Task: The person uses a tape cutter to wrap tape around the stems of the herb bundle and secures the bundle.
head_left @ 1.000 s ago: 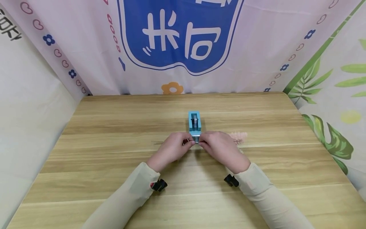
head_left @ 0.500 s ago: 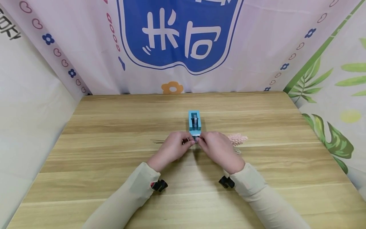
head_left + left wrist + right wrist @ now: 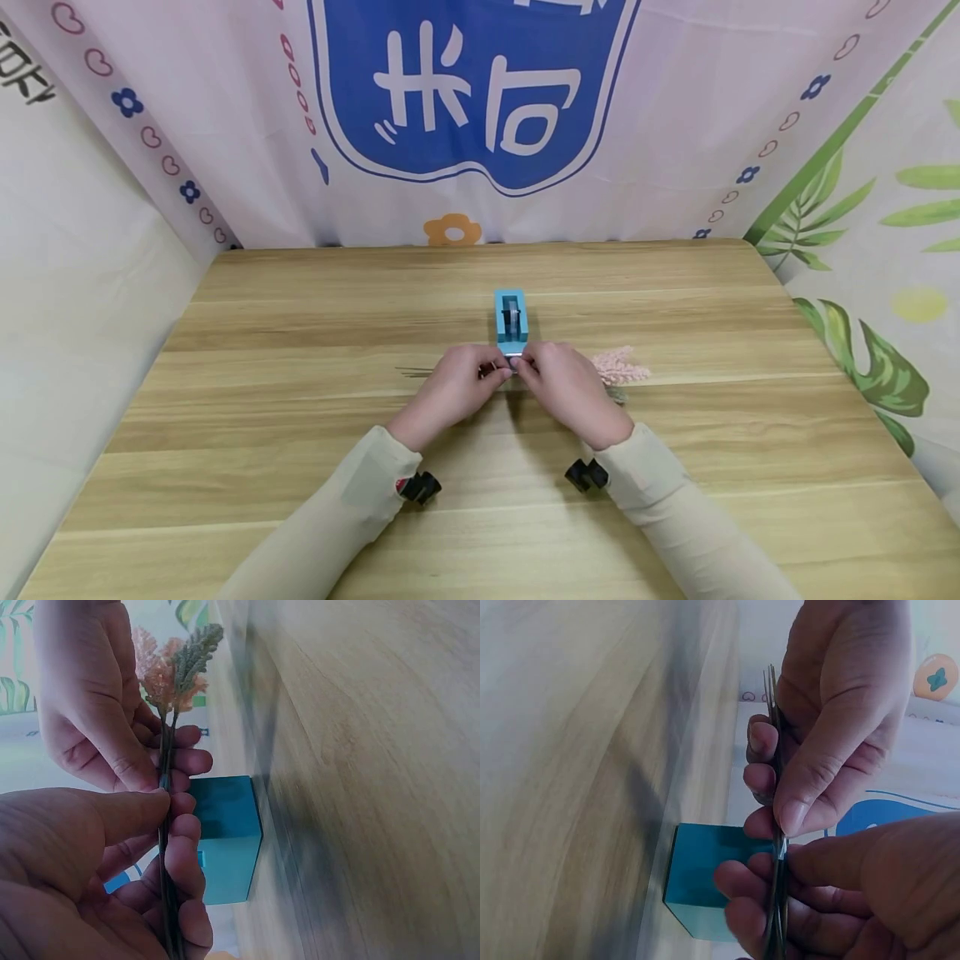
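Both hands hold a small bunch of artificial flowers above the table, just in front of a blue tape dispenser (image 3: 512,317). The flower heads, one pink (image 3: 618,365) and one grey-green (image 3: 196,656), stick out to the right of the right hand. My left hand (image 3: 459,379) pinches the thin dark stems (image 3: 166,847), whose ends poke out on the left. My right hand (image 3: 573,387) pinches the same stems close beside it, thumb against curled fingers. A shiny band, apparently clear tape (image 3: 781,847), lies on the stems between the two thumbs. How far it wraps round is hidden.
The dispenser stands close behind the fingertips on the wooden table (image 3: 300,317). A printed curtain (image 3: 247,167) hangs along the far edge. Each wrist carries a small black camera, such as the left one (image 3: 420,487).
The right hand has shifted slightly left and turned, showing more of the pink and grey-green heads. The shiny strip between the hands is now mostly covered by fingers. The left hand stays nearly still.
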Available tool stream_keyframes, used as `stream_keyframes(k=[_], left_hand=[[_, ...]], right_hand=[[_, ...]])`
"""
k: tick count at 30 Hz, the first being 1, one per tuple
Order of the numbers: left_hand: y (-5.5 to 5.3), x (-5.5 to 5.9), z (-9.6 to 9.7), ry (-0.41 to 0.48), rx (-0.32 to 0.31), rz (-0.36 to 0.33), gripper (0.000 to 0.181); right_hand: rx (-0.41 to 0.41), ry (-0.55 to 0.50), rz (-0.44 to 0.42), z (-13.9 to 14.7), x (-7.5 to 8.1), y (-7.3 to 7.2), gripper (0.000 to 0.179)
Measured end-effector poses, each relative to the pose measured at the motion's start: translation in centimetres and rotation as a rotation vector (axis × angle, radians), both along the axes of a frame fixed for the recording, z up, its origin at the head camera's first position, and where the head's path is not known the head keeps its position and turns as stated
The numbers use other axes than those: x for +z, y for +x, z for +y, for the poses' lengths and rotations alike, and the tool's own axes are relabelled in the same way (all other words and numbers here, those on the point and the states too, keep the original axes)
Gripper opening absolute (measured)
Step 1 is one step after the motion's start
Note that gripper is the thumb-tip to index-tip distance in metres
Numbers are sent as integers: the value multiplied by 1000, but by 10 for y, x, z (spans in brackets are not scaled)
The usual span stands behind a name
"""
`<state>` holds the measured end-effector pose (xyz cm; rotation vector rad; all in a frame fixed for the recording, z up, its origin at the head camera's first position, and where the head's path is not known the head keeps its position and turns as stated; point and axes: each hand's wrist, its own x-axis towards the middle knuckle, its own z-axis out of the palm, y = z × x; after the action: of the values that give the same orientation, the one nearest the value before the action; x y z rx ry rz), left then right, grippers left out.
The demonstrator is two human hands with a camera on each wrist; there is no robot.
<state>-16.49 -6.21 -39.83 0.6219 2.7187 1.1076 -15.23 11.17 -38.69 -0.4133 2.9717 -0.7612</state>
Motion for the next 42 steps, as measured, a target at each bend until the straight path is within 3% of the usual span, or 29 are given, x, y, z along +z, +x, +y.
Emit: stream_keyframes(k=[17,26,35,42], left_hand=[[-5,9,-2,-39,62,-120,24],[-18,13,-2,-53,112,-70,26],[-25,10,1,-61,113,-117,28],[-27,10,3,-62,130,-100,32]], right_hand=[[36,-43,-40,4,-2,-5,28],[53,-41,-26,5,-5,-7,30],[49,-38,-23,4,-5,-6,29],[48,-28,-23,4,-4,-6,27]])
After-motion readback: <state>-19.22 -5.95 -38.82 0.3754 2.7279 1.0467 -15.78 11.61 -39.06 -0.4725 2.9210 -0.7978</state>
